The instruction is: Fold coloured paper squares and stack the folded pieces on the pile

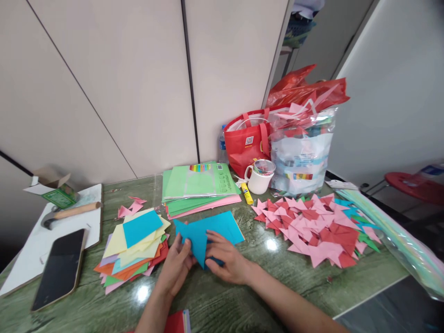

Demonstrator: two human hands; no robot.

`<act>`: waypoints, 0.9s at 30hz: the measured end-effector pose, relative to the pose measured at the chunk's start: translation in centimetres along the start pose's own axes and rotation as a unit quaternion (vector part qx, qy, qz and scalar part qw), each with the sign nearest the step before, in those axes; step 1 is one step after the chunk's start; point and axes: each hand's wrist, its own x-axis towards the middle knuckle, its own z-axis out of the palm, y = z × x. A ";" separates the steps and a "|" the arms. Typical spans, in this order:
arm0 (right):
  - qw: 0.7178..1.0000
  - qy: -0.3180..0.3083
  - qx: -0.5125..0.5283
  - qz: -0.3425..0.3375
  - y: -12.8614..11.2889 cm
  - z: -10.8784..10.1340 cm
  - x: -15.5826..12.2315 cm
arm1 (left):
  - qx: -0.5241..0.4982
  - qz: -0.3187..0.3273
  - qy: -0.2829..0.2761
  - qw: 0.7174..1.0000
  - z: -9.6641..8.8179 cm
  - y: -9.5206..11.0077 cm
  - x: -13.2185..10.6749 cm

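A partly folded sheet of blue paper (197, 241) is held between my two hands above the table. My left hand (177, 260) pinches its left side, with the thumb on top. On the right side, the fingers of my right hand (227, 258) close on the paper's edge. Behind it lies a flat blue paper sheet (222, 224), partly covered by the folded piece. To the left rests a stack of coloured paper rectangles (138, 245) with a blue one (143, 227) on top.
Folded pink and red paper shapes (312, 226) are heaped at right. Green paper packs (199, 182), a yellow glue stick (247, 194), a white mug (259, 181), a red bag (243, 143) and a clear bag (300, 157) stand behind. A phone (59, 268) and hammer (71, 212) lie left.
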 end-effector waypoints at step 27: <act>0.936 0.151 0.111 0.297 1.6 -0.5 0.4 | 0.190 0.124 0.089 0.970 0.0 -0.3 0.4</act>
